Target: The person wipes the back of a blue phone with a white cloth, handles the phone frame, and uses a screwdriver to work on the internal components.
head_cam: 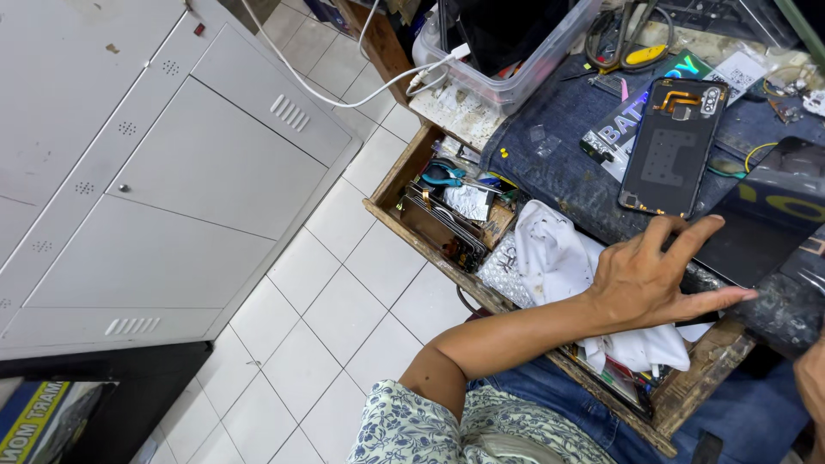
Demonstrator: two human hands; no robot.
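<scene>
My left hand (644, 279) reaches over an open wooden drawer (391, 193) to the bench edge. Its thumb and fingers are spread around the near end of a black phone panel (773, 215), which lies tilted on the bench. Just beyond it lies an opened phone body (666, 159), inside up, with an orange flex cable at its top. Under my wrist is a crumpled white cloth (554, 253). Only a sliver of my right hand (812, 382) shows at the right edge, so its fingers cannot be seen.
The drawer holds teal-handled pliers (443, 176), foil packets and small parts. A denim cloth (550, 142) covers the bench, with a dark printed box (623, 125) and a clear plastic tub (516, 82) on it. A white cable (344, 94) hangs past grey metal cabinets (172, 172) above the white tiled floor (344, 301).
</scene>
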